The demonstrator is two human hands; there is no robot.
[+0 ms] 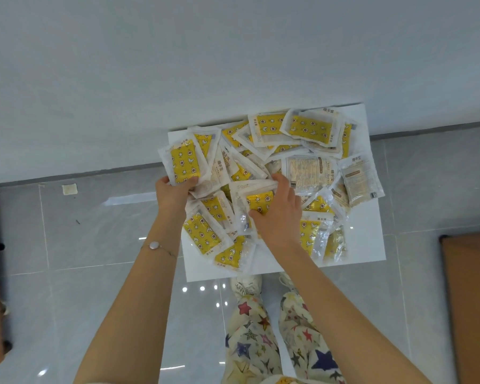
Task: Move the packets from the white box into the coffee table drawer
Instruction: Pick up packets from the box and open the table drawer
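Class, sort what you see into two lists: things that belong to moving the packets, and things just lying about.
Belongs to the job:
white box
packets piled in it
left hand, gripping a yellow packet
right hand, gripping a second packet

Just lying about:
pale scrap on the floor tiles
brown panel at right, purpose unclear

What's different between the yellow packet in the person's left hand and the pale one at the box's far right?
The yellow packet shows its bright starred front; the pale packet shows a beige printed side. The left hand grips the yellow packet at the pile's left edge; the pale packet lies loose, no hand on it. Both are flat pouches with white sealed borders, in the white box.
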